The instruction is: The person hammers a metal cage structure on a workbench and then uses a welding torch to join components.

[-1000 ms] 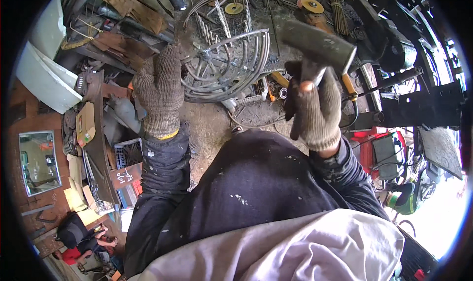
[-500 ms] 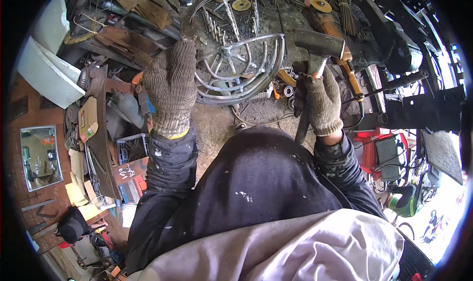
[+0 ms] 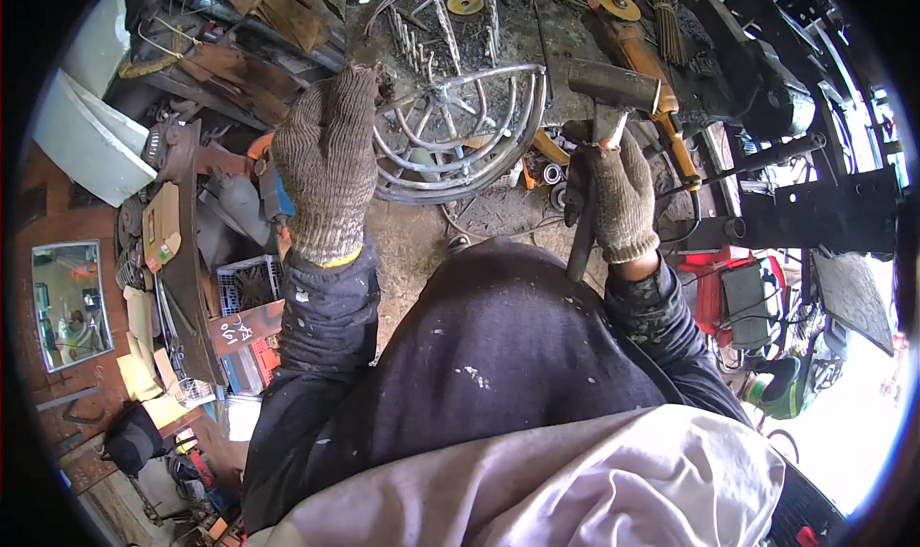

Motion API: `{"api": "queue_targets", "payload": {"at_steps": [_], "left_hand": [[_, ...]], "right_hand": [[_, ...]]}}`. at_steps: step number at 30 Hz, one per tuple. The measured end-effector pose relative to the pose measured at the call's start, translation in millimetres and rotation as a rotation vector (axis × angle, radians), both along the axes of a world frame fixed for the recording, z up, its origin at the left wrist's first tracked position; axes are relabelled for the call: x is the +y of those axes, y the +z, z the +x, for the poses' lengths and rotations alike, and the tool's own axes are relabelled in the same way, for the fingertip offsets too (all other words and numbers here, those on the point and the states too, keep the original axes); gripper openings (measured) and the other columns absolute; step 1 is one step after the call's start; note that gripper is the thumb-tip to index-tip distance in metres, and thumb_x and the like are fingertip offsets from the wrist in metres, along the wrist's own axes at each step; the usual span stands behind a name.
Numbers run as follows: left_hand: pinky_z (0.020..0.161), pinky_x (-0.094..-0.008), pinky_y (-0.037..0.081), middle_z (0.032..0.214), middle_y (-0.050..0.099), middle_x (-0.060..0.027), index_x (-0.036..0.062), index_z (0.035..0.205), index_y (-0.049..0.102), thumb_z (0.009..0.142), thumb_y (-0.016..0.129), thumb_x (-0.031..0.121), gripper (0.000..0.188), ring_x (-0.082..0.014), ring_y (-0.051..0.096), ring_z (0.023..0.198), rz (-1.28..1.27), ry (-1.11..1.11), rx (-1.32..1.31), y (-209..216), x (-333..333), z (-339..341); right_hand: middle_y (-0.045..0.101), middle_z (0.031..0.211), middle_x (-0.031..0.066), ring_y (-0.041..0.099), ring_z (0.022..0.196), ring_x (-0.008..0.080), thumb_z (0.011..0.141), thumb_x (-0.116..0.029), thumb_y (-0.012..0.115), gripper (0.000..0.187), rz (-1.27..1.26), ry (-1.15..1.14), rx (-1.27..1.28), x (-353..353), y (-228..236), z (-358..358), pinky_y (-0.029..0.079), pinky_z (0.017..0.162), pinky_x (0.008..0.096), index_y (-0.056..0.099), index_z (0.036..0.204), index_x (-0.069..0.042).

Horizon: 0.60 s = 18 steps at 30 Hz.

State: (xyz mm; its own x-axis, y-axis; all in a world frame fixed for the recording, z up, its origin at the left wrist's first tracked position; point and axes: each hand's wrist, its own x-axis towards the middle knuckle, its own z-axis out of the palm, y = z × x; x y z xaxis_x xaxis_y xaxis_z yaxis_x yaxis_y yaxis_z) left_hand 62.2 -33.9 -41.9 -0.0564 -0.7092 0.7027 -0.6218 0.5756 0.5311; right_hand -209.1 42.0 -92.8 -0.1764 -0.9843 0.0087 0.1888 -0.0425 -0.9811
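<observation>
The left hand point(image 3: 331, 168), in a knit glove, is at the left end of a half-round metal grille point(image 3: 446, 146); its back hides the fingers, so I cannot tell whether it grips or merely rests there, though that position would suit steadying the piece. The right hand point(image 3: 621, 202), gloved too, is closed around the handle of a hammer point(image 3: 613, 85). The head stands beyond the fist and the handle's end sticks out on the near side, a hold that probably leaves the head free to swing.

The grille lies between the hands, its curved rim toward the body, apparently overhanging the near edge of the desk point(image 3: 563, 39), perhaps to keep the rim within reach. Beyond the right hand lies an orange angle grinder point(image 3: 644, 60), likely set aside within reach, with a tied bundle of rods point(image 3: 663, 20) past it. Farther out than the grille lies a yellow disc point(image 3: 465, 4). Outward of the left forearm is a blue crate point(image 3: 230, 291).
</observation>
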Motion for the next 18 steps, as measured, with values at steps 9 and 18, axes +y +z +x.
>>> {"api": "queue_targets", "payload": {"at_steps": [9, 18], "left_hand": [[0.068, -0.0324, 0.048, 0.082, 0.069, -0.0118, -0.0010, 0.097, 0.070, 0.094, 0.064, 0.027, 0.029, -0.0177, 0.064, 0.075, 0.216, 0.022, 0.256, 2, 9, -11], [0.077, -0.0400, 0.054, 0.109, 0.066, -0.0179, 0.0099, 0.130, 0.056, 0.090, 0.063, 0.006, 0.041, -0.0297, 0.067, 0.092, 0.163, 0.079, 0.127, -37, -2, 17]], "right_hand": [[0.054, 0.075, -0.0011, 0.050, 0.059, 0.0073, 0.101, -0.032, 0.054, 0.035, -0.008, 0.011, -0.111, 11, 0, -2, 0.042, 0.051, 0.0223, 0.057, 0.116, -0.001], [0.062, 0.092, 0.0077, 0.058, 0.075, 0.0162, 0.096, -0.036, 0.056, 0.049, -0.220, 0.177, 0.131, 28, 24, 2, 0.046, 0.066, 0.0293, 0.053, 0.124, 0.003]]}}
